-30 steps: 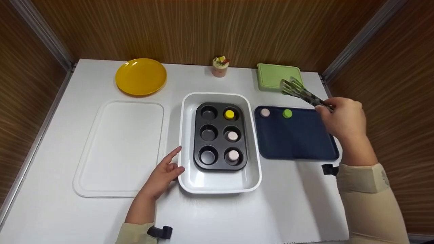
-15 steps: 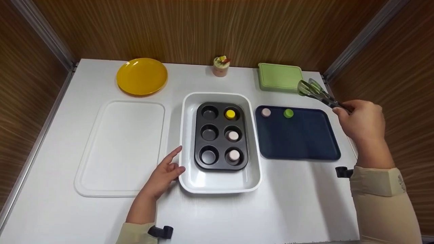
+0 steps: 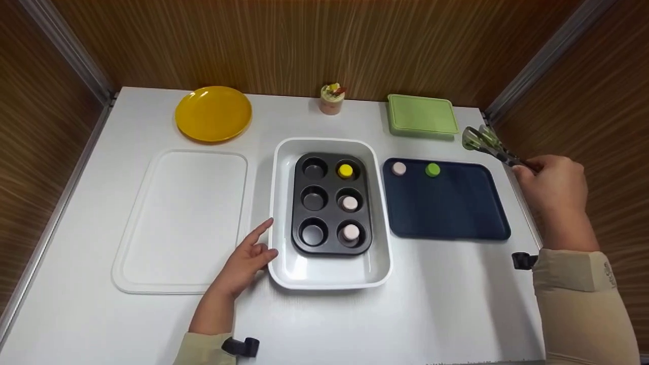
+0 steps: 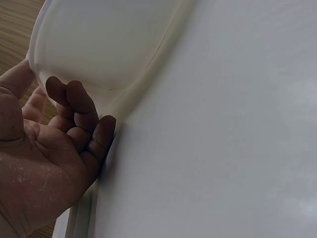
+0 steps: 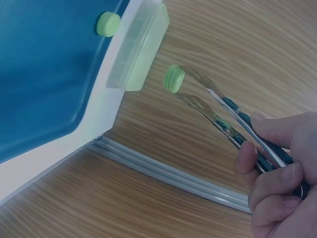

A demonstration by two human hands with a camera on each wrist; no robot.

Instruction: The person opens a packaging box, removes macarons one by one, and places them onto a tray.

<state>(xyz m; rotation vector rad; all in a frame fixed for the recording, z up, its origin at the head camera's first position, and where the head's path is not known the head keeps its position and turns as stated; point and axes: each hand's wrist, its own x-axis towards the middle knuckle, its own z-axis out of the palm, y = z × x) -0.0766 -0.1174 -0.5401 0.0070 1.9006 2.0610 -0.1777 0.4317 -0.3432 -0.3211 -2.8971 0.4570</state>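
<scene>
White pan [image 3: 329, 276]: left hand [image 3: 245, 266] at left rim, thumb and forefinger apart.
Tongs [image 5: 233, 105]: right hand [image 3: 555, 185] clamped round them, right of navy tray [image 3: 446, 208].
Green cap [image 5: 173, 79]: apparently pinched between their tips.

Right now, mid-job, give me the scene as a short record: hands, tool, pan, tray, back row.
Left hand: touches white bin, left side
Right hand: holds tongs
Tongs tips: first green piece between them
Muffin pan: inside bin; right column has yellow piece, two pale pieces
Blue tray: lone pale piece, second green piece
Back row: yellow plate, dessert cup, green box
</scene>
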